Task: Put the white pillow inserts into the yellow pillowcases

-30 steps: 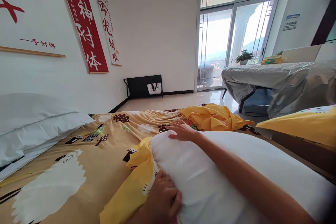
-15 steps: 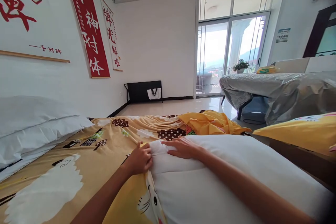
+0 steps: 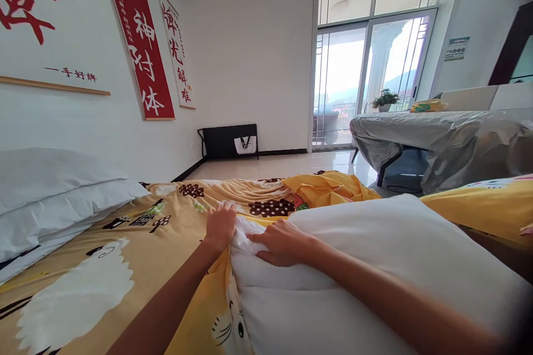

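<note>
A plump white pillow (image 3: 358,238) lies across the bed in front of me, partly inside a yellow pillowcase (image 3: 195,299) printed with a whiskered cartoon face. My left hand (image 3: 221,225) is closed around the upper edge of the case, by the pillow's left end. Just right of it, my right hand (image 3: 285,243) grips the pillow's white fabric near the corner, with its fingers bent and partly hidden. Between the two hands the white cloth is bunched. Beneath lies a tan bedspread (image 3: 166,249) with sheep and tree prints.
White pillows (image 3: 70,194) are stacked at the left. Bunched yellow cloth (image 3: 333,186) lies beyond the pillow, and another yellow printed item (image 3: 487,205) is at the right. A plastic-covered table (image 3: 416,127) stands by the glass door, a black folded frame (image 3: 220,141) against the wall.
My left hand has moved up and slightly left along the case's edge, its back now turned up. My right hand's fingers have curled into the fabric, and the pillow's far side has risen.
</note>
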Motion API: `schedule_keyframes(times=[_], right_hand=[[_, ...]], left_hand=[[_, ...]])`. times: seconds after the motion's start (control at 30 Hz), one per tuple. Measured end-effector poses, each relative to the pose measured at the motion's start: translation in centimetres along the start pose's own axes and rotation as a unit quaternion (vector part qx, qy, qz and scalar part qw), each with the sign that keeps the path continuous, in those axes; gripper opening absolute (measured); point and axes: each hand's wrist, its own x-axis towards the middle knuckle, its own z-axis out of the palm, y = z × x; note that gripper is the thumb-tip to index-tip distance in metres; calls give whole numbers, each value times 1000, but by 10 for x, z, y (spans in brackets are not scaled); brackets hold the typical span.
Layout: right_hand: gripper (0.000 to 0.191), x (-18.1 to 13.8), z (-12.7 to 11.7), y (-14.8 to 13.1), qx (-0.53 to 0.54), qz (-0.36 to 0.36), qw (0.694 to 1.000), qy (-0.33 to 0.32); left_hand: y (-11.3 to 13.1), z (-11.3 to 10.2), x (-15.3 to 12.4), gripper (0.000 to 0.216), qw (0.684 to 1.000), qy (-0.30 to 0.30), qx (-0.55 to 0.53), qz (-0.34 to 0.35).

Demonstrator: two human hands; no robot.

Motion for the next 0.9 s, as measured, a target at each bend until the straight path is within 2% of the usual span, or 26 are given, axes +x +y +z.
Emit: schedule_keyframes(times=[0.1,0.2,0.3,0.37,0.43,0.53,0.63,0.73,0.8,0.87,0.9], right_hand=[[42,2,0,-11,-12,-4,1000,2],[37,10,9,-13,3,5,1000,16],[30,20,27,-1,30,80,996,27],[32,27,40,10,34,137,990,24],[34,29,50,21,33,166,985,21],[34,19,57,26,37,172,984,33],[40,-18,59,13,45,154,986,53],[43,-79,70,-16,24,85,991,103],[50,-121,85,-34,-50,20,987,154],[50,-156,105,-47,-167,-19,958,231],[48,-169,115,-51,-212,-14,941,264]], left_hand=[[17,-11,14,29,1000,28,-3,-6],[44,-26,24,28,999,29,-24,12],[74,-33,24,30,997,17,-50,49],[87,-30,19,31,995,4,-65,78],[88,-20,9,32,993,-15,-76,92],[67,5,-11,36,993,-52,-86,68],[35,30,-35,26,988,-99,-112,40],[16,54,-54,21,978,-132,-162,27],[14,67,-60,24,970,-133,-203,7],[18,76,-60,26,963,-127,-239,-12],[20,79,-59,27,960,-124,-252,-17]])
